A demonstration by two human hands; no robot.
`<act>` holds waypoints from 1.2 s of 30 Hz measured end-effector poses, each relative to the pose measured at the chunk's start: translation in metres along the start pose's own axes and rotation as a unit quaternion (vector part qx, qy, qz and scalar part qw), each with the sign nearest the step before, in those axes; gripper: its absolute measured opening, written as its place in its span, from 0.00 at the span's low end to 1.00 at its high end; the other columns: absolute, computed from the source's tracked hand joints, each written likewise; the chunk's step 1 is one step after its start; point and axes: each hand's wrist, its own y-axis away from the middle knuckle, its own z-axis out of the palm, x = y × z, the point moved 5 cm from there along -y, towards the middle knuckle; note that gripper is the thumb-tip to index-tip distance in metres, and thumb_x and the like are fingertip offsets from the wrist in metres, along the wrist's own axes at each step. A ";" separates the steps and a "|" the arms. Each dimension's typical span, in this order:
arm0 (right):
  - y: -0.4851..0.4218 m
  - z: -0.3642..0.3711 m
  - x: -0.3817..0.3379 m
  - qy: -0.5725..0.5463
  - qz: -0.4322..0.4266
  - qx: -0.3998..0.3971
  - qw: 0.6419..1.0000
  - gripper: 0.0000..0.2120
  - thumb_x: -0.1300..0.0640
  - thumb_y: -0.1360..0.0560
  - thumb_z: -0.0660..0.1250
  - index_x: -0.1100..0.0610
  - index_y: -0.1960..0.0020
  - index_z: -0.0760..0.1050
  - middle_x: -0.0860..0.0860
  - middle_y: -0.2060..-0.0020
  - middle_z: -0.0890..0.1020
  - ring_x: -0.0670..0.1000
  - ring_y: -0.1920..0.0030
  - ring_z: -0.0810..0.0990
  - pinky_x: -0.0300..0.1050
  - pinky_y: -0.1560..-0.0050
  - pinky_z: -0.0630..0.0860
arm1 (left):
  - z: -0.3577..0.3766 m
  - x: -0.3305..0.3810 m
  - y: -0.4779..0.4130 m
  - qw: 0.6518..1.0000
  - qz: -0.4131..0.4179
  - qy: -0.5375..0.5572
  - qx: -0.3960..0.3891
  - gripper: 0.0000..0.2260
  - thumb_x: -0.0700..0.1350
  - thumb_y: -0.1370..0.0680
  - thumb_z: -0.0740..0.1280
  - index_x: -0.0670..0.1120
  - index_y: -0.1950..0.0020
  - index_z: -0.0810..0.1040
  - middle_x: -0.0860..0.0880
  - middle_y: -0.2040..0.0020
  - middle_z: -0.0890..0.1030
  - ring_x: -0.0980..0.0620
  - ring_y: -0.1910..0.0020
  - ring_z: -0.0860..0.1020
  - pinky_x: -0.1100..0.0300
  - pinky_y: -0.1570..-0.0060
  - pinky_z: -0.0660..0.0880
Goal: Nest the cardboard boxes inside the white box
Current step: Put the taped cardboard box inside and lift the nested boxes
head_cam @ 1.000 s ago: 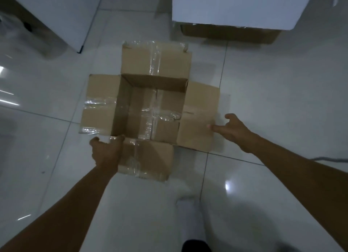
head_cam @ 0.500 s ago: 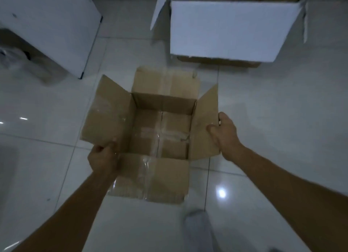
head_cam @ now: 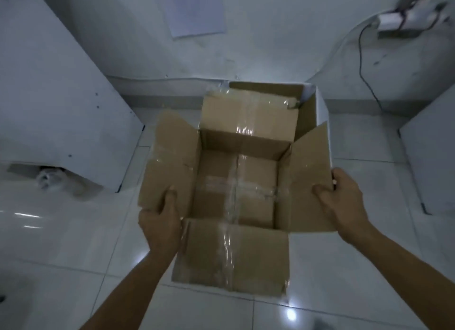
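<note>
An open brown cardboard box point(head_cam: 236, 189) with taped flaps hangs in front of me, held off the floor. My left hand point(head_cam: 161, 221) grips its left flap near the front corner. My right hand point(head_cam: 342, 199) grips the edge of its right flap. Behind it stands the white box point(head_cam: 320, 108), open at the top, brown inside; the cardboard box hides most of it and overlaps its opening. The cardboard box is empty inside.
A white cabinet panel point(head_cam: 56, 113) stands at the left and another white panel point(head_cam: 433, 152) at the right. The wall point(head_cam: 246, 46) with a paper sheet and a black cable point(head_cam: 364, 66) is close behind. The glossy tiled floor point(head_cam: 61, 243) lies below.
I have lifted the cardboard box off the floor and carried it forward, so it now overlaps the white box. Both hands keep their grip on the side flaps. The view has tilted up.
</note>
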 end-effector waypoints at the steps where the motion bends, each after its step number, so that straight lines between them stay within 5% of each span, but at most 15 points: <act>1: -0.013 -0.007 -0.009 0.002 -0.011 0.007 1.000 0.10 0.64 0.27 0.62 0.51 0.62 0.70 0.49 0.65 0.77 0.50 0.65 0.76 0.44 0.65 0.73 | 0.014 0.012 -0.002 1.000 0.012 0.004 -0.004 0.18 0.54 0.30 0.70 0.45 0.45 0.79 0.44 0.52 0.83 0.44 0.55 0.82 0.39 0.55 0.80; 7: -0.102 -0.035 -0.046 0.021 -0.054 0.030 0.998 0.04 0.65 0.30 0.62 0.66 0.57 0.70 0.61 0.63 0.78 0.62 0.62 0.78 0.56 0.62 0.78 | 0.104 0.068 -0.022 0.999 0.035 -0.022 -0.017 0.19 0.53 0.30 0.71 0.38 0.50 0.77 0.42 0.55 0.81 0.44 0.57 0.81 0.51 0.58 0.79; 12: -0.177 -0.034 -0.064 0.029 -0.055 0.016 0.998 0.04 0.64 0.30 0.61 0.61 0.56 0.72 0.57 0.61 0.80 0.59 0.58 0.79 0.53 0.59 0.77 | 0.177 0.097 -0.049 0.998 0.057 -0.028 -0.029 0.05 0.42 0.27 0.69 0.42 0.57 0.74 0.52 0.68 0.74 0.57 0.70 0.73 0.60 0.66 0.71; 15: -0.220 -0.024 -0.065 0.040 -0.054 0.026 0.997 0.12 0.66 0.30 0.61 0.52 0.66 0.63 0.50 0.69 0.71 0.55 0.63 0.74 0.45 0.65 0.69 | 0.212 0.097 -0.074 0.997 0.070 -0.032 -0.023 0.03 0.43 0.27 0.68 0.46 0.58 0.74 0.55 0.67 0.74 0.58 0.69 0.74 0.57 0.63 0.75; 19: -0.274 0.000 -0.052 0.082 -0.057 0.033 0.994 0.01 0.65 0.29 0.61 0.62 0.60 0.69 0.55 0.67 0.76 0.57 0.61 0.77 0.46 0.65 0.74 | 0.255 0.078 -0.114 0.994 0.077 -0.047 -0.055 0.09 0.46 0.26 0.67 0.41 0.54 0.80 0.46 0.61 0.82 0.46 0.61 0.81 0.50 0.57 0.80; 21: -0.293 0.016 -0.038 0.098 -0.046 0.033 0.994 0.08 0.64 0.29 0.62 0.66 0.52 0.73 0.61 0.59 0.81 0.61 0.59 0.79 0.53 0.60 0.79 | 0.271 0.061 -0.131 0.993 0.068 -0.058 -0.074 0.10 0.46 0.25 0.67 0.40 0.50 0.81 0.42 0.58 0.83 0.44 0.59 0.82 0.48 0.56 0.81; 27: -0.327 0.055 0.010 0.114 -0.021 0.013 0.993 0.03 0.65 0.27 0.61 0.60 0.57 0.68 0.50 0.68 0.72 0.54 0.63 0.72 0.39 0.72 0.64 | 0.306 0.007 -0.168 0.987 0.044 -0.116 -0.105 0.12 0.48 0.25 0.67 0.39 0.50 0.80 0.42 0.58 0.83 0.45 0.59 0.81 0.49 0.55 0.80; 31: -0.338 0.079 0.038 0.120 0.007 -0.001 0.993 0.08 0.63 0.24 0.61 0.64 0.46 0.70 0.56 0.57 0.76 0.54 0.60 0.73 0.34 0.69 0.65 | 0.317 -0.014 -0.186 0.976 0.076 -0.163 -0.121 0.12 0.46 0.24 0.67 0.42 0.44 0.77 0.45 0.52 0.82 0.45 0.52 0.81 0.49 0.50 0.79; 34: -0.345 0.095 0.058 0.118 0.048 -0.013 0.992 0.18 0.58 0.24 0.63 0.62 0.36 0.65 0.61 0.43 0.76 0.59 0.49 0.77 0.45 0.54 0.73 | 0.318 -0.013 -0.199 0.974 0.135 -0.165 -0.077 0.20 0.43 0.26 0.69 0.43 0.36 0.69 0.44 0.43 0.77 0.47 0.44 0.77 0.55 0.45 0.74; 36: -0.348 0.100 0.063 0.197 0.001 0.011 0.980 0.28 0.52 0.25 0.65 0.61 0.31 0.60 0.61 0.36 0.71 0.62 0.41 0.74 0.54 0.45 0.73 | 0.322 -0.004 -0.204 0.934 0.266 -0.233 -0.050 0.22 0.42 0.29 0.70 0.42 0.36 0.69 0.41 0.42 0.76 0.46 0.43 0.74 0.58 0.44 0.69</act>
